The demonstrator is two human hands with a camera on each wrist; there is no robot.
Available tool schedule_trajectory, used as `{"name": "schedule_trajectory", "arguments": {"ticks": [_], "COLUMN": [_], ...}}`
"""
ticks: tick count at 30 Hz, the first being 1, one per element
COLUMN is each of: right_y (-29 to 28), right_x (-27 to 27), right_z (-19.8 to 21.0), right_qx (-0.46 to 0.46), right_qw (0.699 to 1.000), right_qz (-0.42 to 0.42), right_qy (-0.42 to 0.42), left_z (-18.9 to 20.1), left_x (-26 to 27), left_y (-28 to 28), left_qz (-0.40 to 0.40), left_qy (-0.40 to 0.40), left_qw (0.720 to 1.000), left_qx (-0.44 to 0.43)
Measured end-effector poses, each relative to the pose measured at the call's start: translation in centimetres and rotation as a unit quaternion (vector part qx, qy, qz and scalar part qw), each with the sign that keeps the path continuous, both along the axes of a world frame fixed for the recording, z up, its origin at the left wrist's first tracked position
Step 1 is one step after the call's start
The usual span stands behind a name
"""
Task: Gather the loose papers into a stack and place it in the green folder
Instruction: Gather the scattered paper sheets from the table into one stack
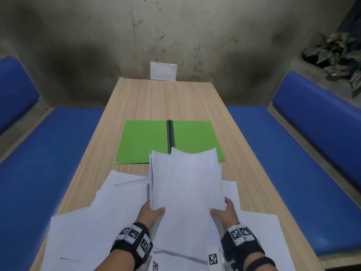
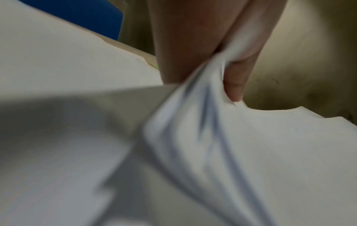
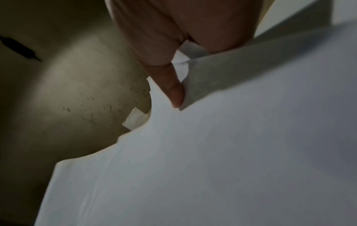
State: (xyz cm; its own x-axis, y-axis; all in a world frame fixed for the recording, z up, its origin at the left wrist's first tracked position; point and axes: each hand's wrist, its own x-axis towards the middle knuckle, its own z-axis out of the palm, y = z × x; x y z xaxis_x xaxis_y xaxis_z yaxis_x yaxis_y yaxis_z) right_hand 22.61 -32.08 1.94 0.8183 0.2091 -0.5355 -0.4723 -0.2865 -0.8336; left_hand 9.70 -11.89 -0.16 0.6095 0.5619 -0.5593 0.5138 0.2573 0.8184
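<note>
A stack of white papers (image 1: 187, 178) is held up off the table, its far edge over the near edge of the open green folder (image 1: 144, 141). My left hand (image 1: 151, 211) grips the stack's near left corner, thumb on top. My right hand (image 1: 224, 212) grips the near right corner the same way. In the left wrist view my left hand (image 2: 210, 68) pinches the bent paper stack (image 2: 212, 137). The right wrist view shows my right hand (image 3: 173, 64) pinching the paper stack (image 3: 212, 152). More loose papers (image 1: 93, 227) lie spread on the table under my hands.
The wooden table (image 1: 156, 100) runs away from me to a grey wall, with blue benches (image 1: 46, 153) on both sides. A white card (image 1: 163, 71) leans on the wall at the table's far end. A plant (image 1: 338, 55) stands at the far right.
</note>
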Motion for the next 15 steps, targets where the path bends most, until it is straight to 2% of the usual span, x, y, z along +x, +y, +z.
{"name": "schedule_trajectory", "arguments": {"ticks": [3, 6, 9, 15], "right_y": [-0.5, -1.1, -1.5, -2.5], "right_x": [1.3, 1.9, 2.4, 2.1], "right_z": [0.7, 1.8, 1.8, 3.1], "right_qx": [0.027, 0.006, -0.018, 0.023], "right_qw": [0.999, 0.995, 0.993, 0.999], "right_qz": [0.013, 0.088, 0.117, 0.043], "right_qy": [0.042, 0.053, 0.029, -0.024], "left_z": [1.4, 2.6, 3.1, 4.8], "left_x": [0.3, 0.1, 0.2, 0.7], "left_y": [0.2, -0.3, -1.0, -1.9], "left_qz": [0.007, -0.008, -0.029, -0.041], "left_qy": [-0.041, -0.07, -0.083, -0.144], "left_qw": [0.997, 0.986, 0.984, 0.982], "left_qx": [-0.066, -0.154, -0.152, -0.115]}}
